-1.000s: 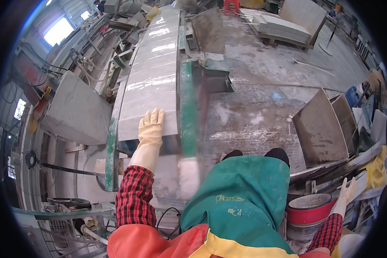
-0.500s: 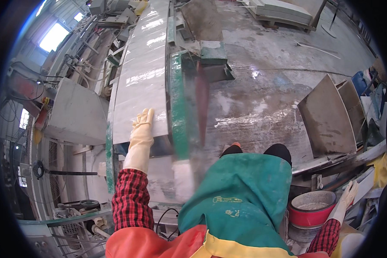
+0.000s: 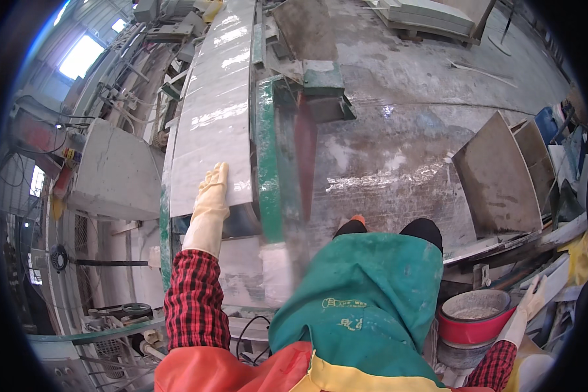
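My left hand (image 3: 211,189), in a cream rubber glove, lies with its fingers stretched out on the near end of a wet, pale slab surface (image 3: 206,144). This surface runs away from me on a long conveyor bed with a green side rail (image 3: 268,163). Its palm faces down and grips nothing. At the far lower right, my right hand (image 3: 533,302), gloved alike, reaches out beside a red-banded round bucket (image 3: 475,330). Its fingers extend near a pale board; whether they touch it I cannot tell. A green apron (image 3: 372,287) covers my lap.
Brown boards (image 3: 500,176) lean at the right, near a blue container (image 3: 549,125). A green metal box (image 3: 323,78) stands beyond the rail. Stacked slabs (image 3: 431,14) rest on a pallet at the back. A large pale block (image 3: 114,173) and machine frames stand left of the conveyor.
My left hand has shifted slightly left, still flat on the slab surface. My right hand has moved a little to the right beside the bucket.
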### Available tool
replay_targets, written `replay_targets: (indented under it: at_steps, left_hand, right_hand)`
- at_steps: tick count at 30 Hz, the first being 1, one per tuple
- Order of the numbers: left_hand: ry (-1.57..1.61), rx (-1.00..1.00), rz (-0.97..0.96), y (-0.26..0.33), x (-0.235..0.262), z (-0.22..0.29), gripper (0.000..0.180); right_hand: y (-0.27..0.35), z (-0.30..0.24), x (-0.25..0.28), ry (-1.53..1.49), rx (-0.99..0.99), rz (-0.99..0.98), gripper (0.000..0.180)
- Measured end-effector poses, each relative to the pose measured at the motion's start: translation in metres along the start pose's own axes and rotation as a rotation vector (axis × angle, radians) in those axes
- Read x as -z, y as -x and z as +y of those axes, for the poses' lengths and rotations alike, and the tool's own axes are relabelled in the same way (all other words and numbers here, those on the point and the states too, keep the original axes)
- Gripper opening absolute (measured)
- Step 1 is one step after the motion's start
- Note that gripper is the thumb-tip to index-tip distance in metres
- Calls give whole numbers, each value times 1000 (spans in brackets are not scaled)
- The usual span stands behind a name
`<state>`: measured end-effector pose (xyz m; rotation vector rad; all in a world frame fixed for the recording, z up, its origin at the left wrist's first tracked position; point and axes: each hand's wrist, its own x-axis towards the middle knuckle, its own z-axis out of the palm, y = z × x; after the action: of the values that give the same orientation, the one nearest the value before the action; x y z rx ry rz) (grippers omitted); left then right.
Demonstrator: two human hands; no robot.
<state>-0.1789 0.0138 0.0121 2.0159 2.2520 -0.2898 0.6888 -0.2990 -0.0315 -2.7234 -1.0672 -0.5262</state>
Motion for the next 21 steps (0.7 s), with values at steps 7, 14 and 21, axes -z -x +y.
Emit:
replay_targets:
  at_steps: [7, 14, 21]
  left_hand:
    - [-142, -26, -131, -28, -22, -29, 89]
    - [-110, 425, -313, -32, 13, 5, 61]
    - [-194, 338, -356, -37, 6, -3, 83]
  right_hand:
    - [-20, 113, -47, 293, -88, 31, 64]
    - [0, 56, -30, 137, -136, -57, 63]
    - [10, 59, -31, 180, -127, -15, 62]
